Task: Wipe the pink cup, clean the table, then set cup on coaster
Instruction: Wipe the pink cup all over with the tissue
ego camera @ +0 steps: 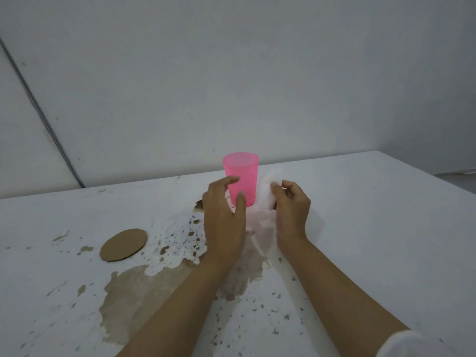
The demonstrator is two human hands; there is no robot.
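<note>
The pink cup [242, 173] stands upright on the white table [360, 228], near its far edge. My left hand [222, 217] curves around the cup's left and front side, fingers apart, thumb near its base; I cannot tell if it touches. Just right of the cup, my right hand [291, 207] pinches a white tissue [265, 215] that hangs down to the table. A round brown cardboard coaster [123, 244] lies flat to the left, apart from the cup.
Brown patches and flecks [134, 292] of worn or stained surface spread across the table's front middle. A grey wall rises right behind the table. The table's right edge runs at the far right.
</note>
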